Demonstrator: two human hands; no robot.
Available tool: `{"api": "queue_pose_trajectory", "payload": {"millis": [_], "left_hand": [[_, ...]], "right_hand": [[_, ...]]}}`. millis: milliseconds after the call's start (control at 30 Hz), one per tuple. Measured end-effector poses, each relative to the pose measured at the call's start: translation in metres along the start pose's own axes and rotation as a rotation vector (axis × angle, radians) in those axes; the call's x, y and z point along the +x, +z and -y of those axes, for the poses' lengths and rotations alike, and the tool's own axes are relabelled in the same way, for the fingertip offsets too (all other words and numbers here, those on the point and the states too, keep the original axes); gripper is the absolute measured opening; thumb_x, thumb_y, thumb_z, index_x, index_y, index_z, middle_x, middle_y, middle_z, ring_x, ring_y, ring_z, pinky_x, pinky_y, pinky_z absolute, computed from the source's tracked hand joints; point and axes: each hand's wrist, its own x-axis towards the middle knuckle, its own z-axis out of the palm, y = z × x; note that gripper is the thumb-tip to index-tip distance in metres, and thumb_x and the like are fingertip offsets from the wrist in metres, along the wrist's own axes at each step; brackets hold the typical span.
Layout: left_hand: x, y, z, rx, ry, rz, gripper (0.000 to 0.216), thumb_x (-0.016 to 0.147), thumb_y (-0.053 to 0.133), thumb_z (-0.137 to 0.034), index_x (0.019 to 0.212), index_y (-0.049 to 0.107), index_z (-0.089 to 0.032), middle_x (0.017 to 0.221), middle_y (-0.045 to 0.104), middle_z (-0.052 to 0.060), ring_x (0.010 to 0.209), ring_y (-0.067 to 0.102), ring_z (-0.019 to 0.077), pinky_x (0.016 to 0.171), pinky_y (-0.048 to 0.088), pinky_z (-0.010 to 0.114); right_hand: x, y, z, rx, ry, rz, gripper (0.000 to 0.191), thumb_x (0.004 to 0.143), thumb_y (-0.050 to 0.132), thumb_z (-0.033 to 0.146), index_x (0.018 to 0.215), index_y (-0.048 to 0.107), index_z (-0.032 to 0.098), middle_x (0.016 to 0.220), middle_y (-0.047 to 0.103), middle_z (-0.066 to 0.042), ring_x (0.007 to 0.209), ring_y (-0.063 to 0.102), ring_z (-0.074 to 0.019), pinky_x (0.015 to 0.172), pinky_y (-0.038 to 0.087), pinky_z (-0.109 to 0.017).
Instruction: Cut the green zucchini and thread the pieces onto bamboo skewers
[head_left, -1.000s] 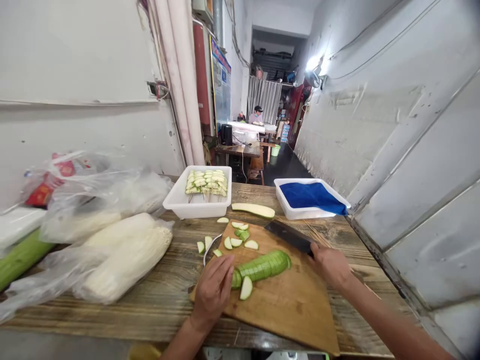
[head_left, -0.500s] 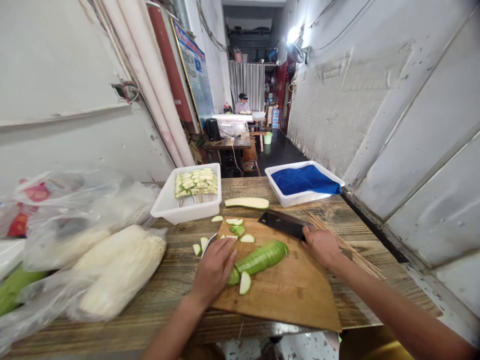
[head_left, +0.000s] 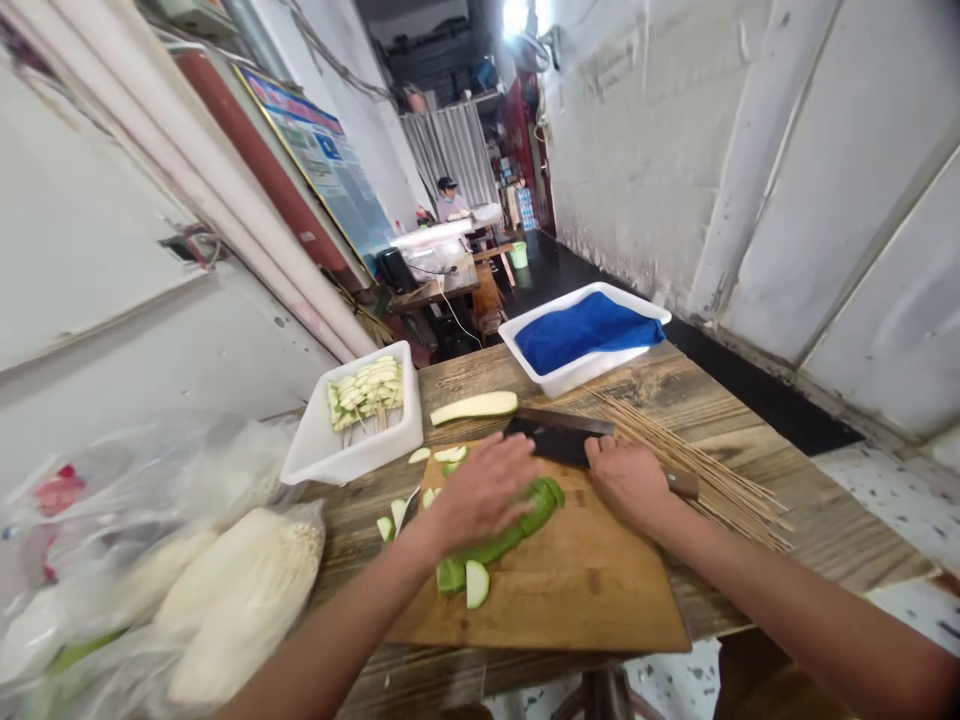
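Note:
A sliced green zucchini [head_left: 480, 549] lies on a wooden cutting board [head_left: 570, 590]. My left hand [head_left: 484, 490] rests over the zucchini's upper part, fingers spread. My right hand [head_left: 628, 480] is closed round the handle of a dark cleaver [head_left: 555, 436], whose blade lies flat at the board's far edge. Loose zucchini slices [head_left: 450, 455] lie by the board's far left corner. A peeled zucchini half [head_left: 474, 406] sits just behind them.
A white tray [head_left: 352, 455] of skewered zucchini slices stands at the back left. Another white tray [head_left: 577, 372] holds a blue cloth [head_left: 581, 328]. Bamboo skewers [head_left: 705, 470] lie right of the board. Bagged enoki mushrooms [head_left: 240, 590] lie at left. A person sits far down the corridor.
My left hand slid from the zucchini's near end up along it toward the cleaver. The view tilted and shifted; my right hand stayed on the cleaver handle.

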Motion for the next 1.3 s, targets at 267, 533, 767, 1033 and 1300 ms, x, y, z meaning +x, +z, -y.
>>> {"api": "queue_pose_trajectory", "payload": {"millis": [267, 533, 767, 1033, 1300], "left_hand": [[-0.036, 0.011, -0.051, 0.145, 0.04, 0.145, 0.043, 0.089, 0.039, -0.027, 0.131, 0.037, -0.024, 0.138, 0.04, 0.004, 0.132, 0.024, 0.0211, 0.108, 0.017, 0.048], [-0.033, 0.011, -0.043, 0.143, 0.059, 0.237, 0.047, 0.088, 0.037, -0.018, 0.134, 0.033, -0.025, 0.143, 0.031, 0.005, 0.134, 0.018, 0.0219, 0.106, 0.022, 0.046], [-0.035, 0.013, -0.05, 0.161, 0.064, 0.143, 0.044, 0.088, 0.04, -0.024, 0.131, 0.038, -0.02, 0.139, 0.036, 0.009, 0.132, 0.023, 0.0242, 0.104, 0.03, 0.045], [-0.078, 0.021, -0.068, 0.197, -0.095, -0.071, 0.049, 0.083, 0.046, -0.017, 0.131, 0.039, -0.019, 0.14, 0.035, 0.012, 0.13, 0.029, 0.0268, 0.102, 0.035, 0.046], [-0.118, 0.044, -0.074, 0.072, -0.427, -0.261, 0.064, 0.078, 0.052, -0.026, 0.137, 0.028, -0.016, 0.143, 0.027, 0.014, 0.13, 0.027, 0.0299, 0.1, 0.038, 0.046]], "right_hand": [[-0.005, 0.002, 0.003, 0.07, 0.009, -0.032, 0.017, 0.084, 0.038, 0.007, 0.091, 0.053, 0.01, 0.086, 0.06, -0.018, 0.08, 0.059, -0.027, 0.064, 0.039, -0.033], [-0.002, -0.003, 0.001, 0.1, 0.013, 0.001, 0.017, 0.084, 0.038, 0.006, 0.092, 0.053, 0.01, 0.087, 0.061, -0.018, 0.082, 0.061, -0.0271, 0.065, 0.041, -0.033], [0.004, -0.019, -0.011, 0.167, -0.016, 0.043, 0.025, 0.078, 0.054, 0.03, 0.095, 0.054, 0.013, 0.085, 0.065, -0.012, 0.079, 0.062, -0.0249, 0.066, 0.043, -0.03], [-0.002, -0.037, -0.023, 0.212, 0.01, 0.055, 0.021, 0.074, 0.052, 0.029, 0.091, 0.058, 0.016, 0.084, 0.067, -0.01, 0.073, 0.063, -0.023, 0.058, 0.039, -0.027], [-0.002, -0.066, -0.03, 0.443, 0.127, 0.028, 0.014, 0.071, 0.054, 0.028, 0.081, 0.061, 0.022, 0.062, 0.063, 0.003, 0.057, 0.058, -0.0135, 0.049, 0.032, -0.02]]}}
